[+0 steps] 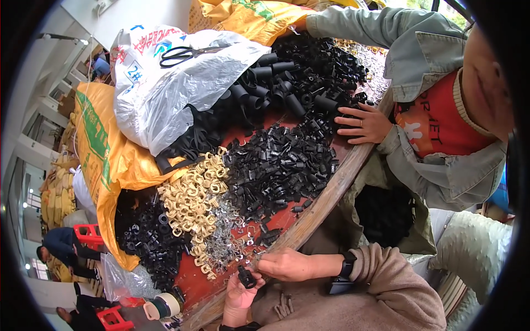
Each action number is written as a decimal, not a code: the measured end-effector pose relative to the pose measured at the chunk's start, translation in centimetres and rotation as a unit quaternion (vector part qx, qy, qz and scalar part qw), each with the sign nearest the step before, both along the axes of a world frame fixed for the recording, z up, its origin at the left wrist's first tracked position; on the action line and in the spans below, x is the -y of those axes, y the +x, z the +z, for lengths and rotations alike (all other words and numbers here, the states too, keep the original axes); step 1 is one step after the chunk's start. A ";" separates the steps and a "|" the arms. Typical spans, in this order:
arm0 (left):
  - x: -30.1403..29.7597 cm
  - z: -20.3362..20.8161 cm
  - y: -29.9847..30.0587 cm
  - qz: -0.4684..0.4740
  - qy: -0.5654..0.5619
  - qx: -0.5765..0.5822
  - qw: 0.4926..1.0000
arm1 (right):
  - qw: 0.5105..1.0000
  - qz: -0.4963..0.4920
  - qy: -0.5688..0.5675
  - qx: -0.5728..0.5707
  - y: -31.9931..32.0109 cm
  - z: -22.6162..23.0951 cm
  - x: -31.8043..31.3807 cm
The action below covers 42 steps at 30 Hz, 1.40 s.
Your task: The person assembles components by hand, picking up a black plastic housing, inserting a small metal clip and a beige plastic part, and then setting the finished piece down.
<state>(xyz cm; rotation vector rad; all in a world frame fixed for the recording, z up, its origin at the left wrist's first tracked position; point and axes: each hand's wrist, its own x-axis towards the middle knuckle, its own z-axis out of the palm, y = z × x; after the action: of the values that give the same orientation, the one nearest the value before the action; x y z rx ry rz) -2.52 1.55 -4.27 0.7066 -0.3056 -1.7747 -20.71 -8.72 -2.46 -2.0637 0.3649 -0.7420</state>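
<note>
My left hand (240, 293) is closed around a small black plastic fitting (246, 277), stepped in shape, just over the near table edge. Beside it, my right hand (285, 265) has its fingers pinched together close to the top of the fitting; whatever is between them is too small to make out. A dark watch sits on the right wrist. On the red tabletop in front lie a heap of small silvery metal clips (220, 231), a heap of brass-coloured frame-shaped pieces (193, 201), and a pile of small black plastic parts (281, 165).
Black tubular pieces (265, 83) spill from a white plastic bag (165, 105) with scissors (190, 54) on it. Orange sacks (94, 138) stand behind. A co-worker's hand (364, 124) rests by the wooden table edge (326, 193). An open sack (386, 215) holds black parts; a tape roll (163, 306) lies lower left.
</note>
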 end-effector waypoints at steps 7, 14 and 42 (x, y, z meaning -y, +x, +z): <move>1.1 0.5 -0.6 0.028 0.016 0.020 0.999 | 0.998 -0.022 0.062 -0.014 0.0 -1.0 0.8; 1.1 1.6 -1.5 0.037 0.027 0.047 0.998 | 0.968 -0.073 0.241 -0.020 -1.8 0.7 2.7; 3.4 1.5 -3.1 -0.014 0.078 0.032 0.996 | 0.993 -0.114 0.022 0.025 -0.3 -0.4 0.9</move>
<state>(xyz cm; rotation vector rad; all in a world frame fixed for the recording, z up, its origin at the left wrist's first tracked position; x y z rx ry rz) -5.59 -1.82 -2.81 0.8754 -0.2218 -1.8195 -21.04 -9.66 -2.87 -1.9782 0.5895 -0.9128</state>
